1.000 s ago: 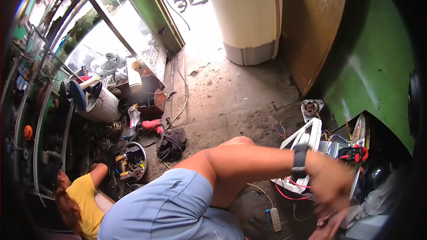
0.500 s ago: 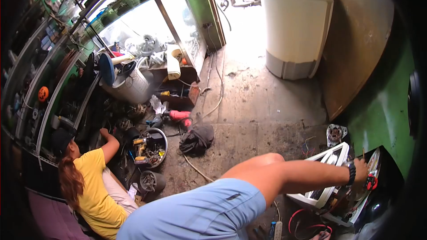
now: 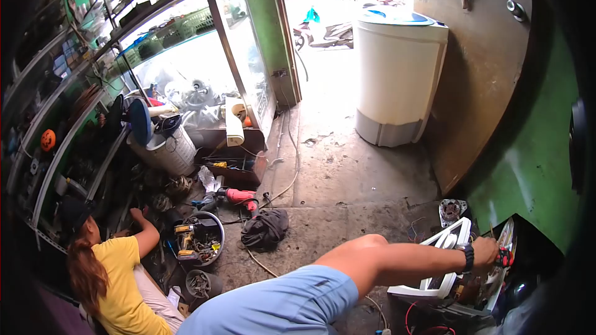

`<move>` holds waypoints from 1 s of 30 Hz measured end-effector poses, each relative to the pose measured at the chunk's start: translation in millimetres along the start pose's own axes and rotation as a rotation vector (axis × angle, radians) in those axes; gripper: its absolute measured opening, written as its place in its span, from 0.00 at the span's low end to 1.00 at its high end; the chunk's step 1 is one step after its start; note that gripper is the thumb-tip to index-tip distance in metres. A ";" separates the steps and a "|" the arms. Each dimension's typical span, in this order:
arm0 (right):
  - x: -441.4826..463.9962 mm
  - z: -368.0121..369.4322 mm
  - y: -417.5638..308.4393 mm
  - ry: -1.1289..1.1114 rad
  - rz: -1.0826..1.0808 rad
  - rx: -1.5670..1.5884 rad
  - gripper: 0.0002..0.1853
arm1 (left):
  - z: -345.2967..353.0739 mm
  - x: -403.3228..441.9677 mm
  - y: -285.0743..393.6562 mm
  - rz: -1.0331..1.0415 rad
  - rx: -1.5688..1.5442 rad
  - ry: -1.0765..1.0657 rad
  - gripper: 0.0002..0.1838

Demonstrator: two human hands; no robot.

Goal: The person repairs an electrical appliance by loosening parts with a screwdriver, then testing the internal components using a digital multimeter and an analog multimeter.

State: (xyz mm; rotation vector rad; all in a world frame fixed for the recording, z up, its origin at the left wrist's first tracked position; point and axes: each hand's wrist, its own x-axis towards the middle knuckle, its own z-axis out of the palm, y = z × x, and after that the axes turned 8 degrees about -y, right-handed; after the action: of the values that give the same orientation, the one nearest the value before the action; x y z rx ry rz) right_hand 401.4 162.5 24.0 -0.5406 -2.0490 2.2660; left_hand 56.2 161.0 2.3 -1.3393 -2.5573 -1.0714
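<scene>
My left hand [image 3: 486, 254], with a black braided band at the wrist, reaches out to the right over my bent knee. Its fingers look curled beside a small red and black piece [image 3: 505, 258]; what lies inside them is hidden. The hand is over an opened appliance whose white plastic frame [image 3: 456, 236] leans on the floor. Dark inner parts and a pale side panel [image 3: 508, 242] show around the fingers. Near the bottom edge, a red wire [image 3: 408, 317] curves below the frame. My right hand is out of sight.
A person in a yellow shirt [image 3: 124, 273] sits at the left by a bucket of tools [image 3: 220, 236]. A black cloth [image 3: 265, 229] and a red power tool [image 3: 239, 196] lie mid-floor. A white washing machine [image 3: 397, 80] stands in the doorway. A round metal part [image 3: 452, 211] sits against the wall.
The view has tilted up, so the room sits lower and slightly left. My left hand stays at the appliance. Fingers seen at the bottom edge by the red wire have dropped out of view.
</scene>
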 end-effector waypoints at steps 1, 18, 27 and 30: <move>-0.9 -1.5 -0.2 -0.043 -0.011 0.064 0.13 | -22.9 -8.3 0.0 0.028 -0.059 -0.053 0.16; -54.2 -61.9 -83.5 -0.429 0.054 -0.886 0.14 | -315.1 -294.9 -24.3 -0.411 -1.114 -0.146 0.37; -70.5 -147.3 -7.0 -0.213 0.518 -0.606 0.13 | -256.4 -232.0 -14.9 -0.139 -0.298 -1.297 0.29; -79.6 -166.8 35.4 -0.203 0.726 -0.707 0.14 | -166.4 -227.1 -32.4 -0.204 -0.198 -1.550 0.21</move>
State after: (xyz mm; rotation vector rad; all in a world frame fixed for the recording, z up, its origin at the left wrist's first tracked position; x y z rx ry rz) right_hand 530.0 297.1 -3.4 -1.3140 -3.1673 1.8080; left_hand 131.2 -110.9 29.9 -2.7480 -3.5598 -0.1099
